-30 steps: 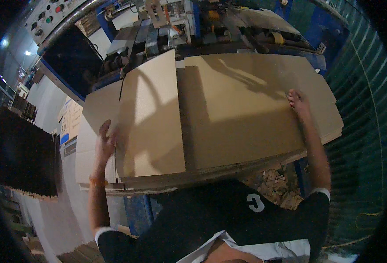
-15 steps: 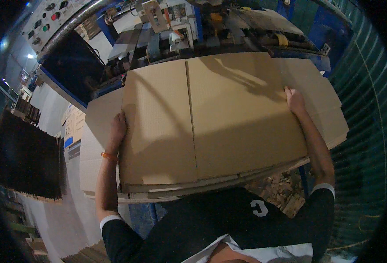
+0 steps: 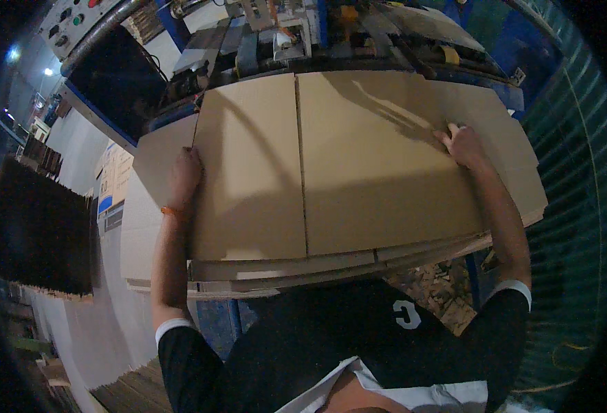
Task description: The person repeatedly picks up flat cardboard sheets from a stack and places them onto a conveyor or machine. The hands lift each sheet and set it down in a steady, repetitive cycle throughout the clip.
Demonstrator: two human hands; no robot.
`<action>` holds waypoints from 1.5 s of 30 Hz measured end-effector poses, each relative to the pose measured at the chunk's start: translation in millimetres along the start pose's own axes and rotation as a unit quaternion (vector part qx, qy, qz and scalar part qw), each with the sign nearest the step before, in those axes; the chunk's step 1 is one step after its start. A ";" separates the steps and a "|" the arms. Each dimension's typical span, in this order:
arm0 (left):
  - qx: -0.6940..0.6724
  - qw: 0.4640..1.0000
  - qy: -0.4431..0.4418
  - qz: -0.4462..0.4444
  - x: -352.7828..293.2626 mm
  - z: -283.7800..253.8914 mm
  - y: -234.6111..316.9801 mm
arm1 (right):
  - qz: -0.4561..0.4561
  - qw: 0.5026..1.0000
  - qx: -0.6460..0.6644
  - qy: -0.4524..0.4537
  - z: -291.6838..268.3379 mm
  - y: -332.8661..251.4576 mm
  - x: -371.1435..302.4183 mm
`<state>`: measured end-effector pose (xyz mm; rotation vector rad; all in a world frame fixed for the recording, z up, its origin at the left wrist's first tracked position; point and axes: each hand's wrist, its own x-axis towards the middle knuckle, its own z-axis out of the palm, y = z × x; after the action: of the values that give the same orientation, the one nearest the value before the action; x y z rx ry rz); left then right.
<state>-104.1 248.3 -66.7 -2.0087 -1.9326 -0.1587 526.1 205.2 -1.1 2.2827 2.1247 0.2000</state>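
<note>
Big picture first: a machine (image 3: 303,34) with rollers and metal parts runs across the top of the view, and a grey control panel (image 3: 76,17) with coloured buttons sits at its upper left corner. Right in front of it lies a stack of cardboard sheets (image 3: 283,268), layered edges showing along the near side, resting on what looks like a desk, though the support itself is hidden. On top of the stack is the cardboard sheet (image 3: 358,165) being handled, flat and wide, with a straight crease running front to back just left of its middle. Out to the left, a dark pile of sheets (image 3: 38,227) stands well apart. Below the stack on the right, cardboard scraps (image 3: 441,296) litter the floor. Now the hands. The left hand (image 3: 183,175) is at the sheet's left edge, an orange band on the wrist, its grip curled over that edge, fingers partly tucked out of sight. The right hand (image 3: 463,146) rests on the far right part of the sheet, fingers bent and pressed down on the surface, pinching nothing.
</note>
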 end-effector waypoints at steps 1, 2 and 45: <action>-0.051 0.996 -0.001 -0.067 -4.2 -15.7 6.4 | -0.003 1.000 0.006 0.020 -12.5 -7.1 -12.0; -0.106 0.987 0.034 -0.113 -8.7 -38.4 13.1 | -0.008 0.997 0.075 0.004 -25.2 -11.6 -29.4; -0.136 0.949 0.193 0.210 41.5 -95.3 119.8 | -0.064 0.975 0.188 0.103 11.1 -36.5 46.0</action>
<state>31.7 255.5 15.0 -2.3001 -1.2678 -0.6824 494.2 254.6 -12.0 2.3919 2.6018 0.0322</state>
